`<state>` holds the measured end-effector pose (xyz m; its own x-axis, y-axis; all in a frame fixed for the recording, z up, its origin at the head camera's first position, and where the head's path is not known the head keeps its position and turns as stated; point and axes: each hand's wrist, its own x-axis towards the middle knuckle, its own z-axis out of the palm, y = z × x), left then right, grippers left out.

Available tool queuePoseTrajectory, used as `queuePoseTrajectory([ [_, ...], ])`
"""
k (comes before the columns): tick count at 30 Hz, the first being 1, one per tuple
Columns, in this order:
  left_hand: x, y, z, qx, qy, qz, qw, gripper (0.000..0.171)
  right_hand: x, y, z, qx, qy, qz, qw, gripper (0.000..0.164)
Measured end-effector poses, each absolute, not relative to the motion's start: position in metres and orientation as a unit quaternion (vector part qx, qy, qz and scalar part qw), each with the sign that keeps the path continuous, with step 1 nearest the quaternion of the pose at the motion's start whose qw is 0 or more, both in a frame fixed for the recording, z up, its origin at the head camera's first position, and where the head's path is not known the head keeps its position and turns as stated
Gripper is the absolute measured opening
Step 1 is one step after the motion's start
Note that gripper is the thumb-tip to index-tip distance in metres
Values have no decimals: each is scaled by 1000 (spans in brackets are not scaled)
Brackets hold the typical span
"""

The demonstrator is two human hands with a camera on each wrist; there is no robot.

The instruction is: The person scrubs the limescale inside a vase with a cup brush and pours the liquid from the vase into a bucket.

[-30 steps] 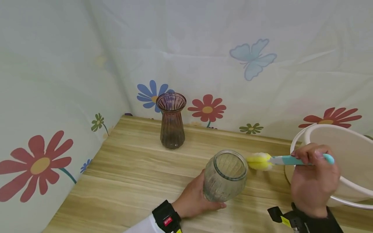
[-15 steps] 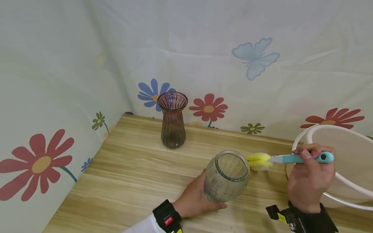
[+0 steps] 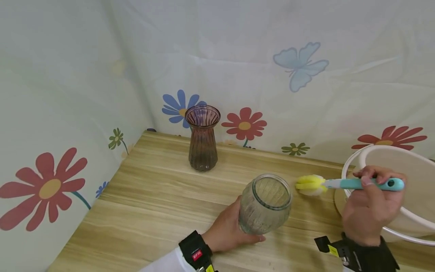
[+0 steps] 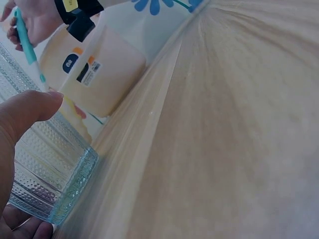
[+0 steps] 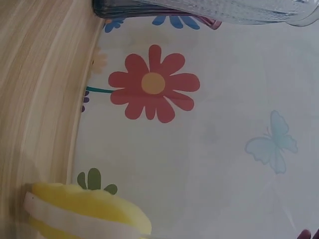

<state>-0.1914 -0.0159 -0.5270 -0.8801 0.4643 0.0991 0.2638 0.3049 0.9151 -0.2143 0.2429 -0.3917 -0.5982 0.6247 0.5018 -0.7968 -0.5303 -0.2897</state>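
My left hand (image 3: 227, 230) grips a round, clear ribbed glass vase (image 3: 264, 217) low on its side, the open mouth tipped slightly toward me. In the left wrist view the thumb lies across the glass wall (image 4: 45, 159), with other fingers under its base. My right hand (image 3: 372, 211) pinches the teal handle of a sponge bottle brush (image 3: 353, 184), held nearly level. Its yellow and white sponge head (image 3: 310, 185) points left, a small gap away from the vase's side. The right wrist view shows the sponge (image 5: 89, 211) close up at the bottom.
A purple ribbed vase (image 3: 203, 147) stands upright near the table's back edge. The white bucket (image 3: 418, 177) stands at the right, behind my right hand. A flower-printed cloth (image 3: 217, 49) rises behind and left of the wooden table (image 3: 153, 189).
The brush has shifted right, opening a gap between sponge and glass, and its handle has rolled so the end hole shows. My left hand and the clear vase stay almost still.
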Motion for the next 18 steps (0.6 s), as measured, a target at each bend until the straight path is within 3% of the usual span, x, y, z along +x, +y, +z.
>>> queuePoseTrajectory([
  [8,-190,-15,-528,227,800,546,98,104,-220,243,-402,178,-317,836,411,31],
  [18,-192,-16,-526,225,803,543,98,102,-224,245,-404,104,-414,798,426,39],
])
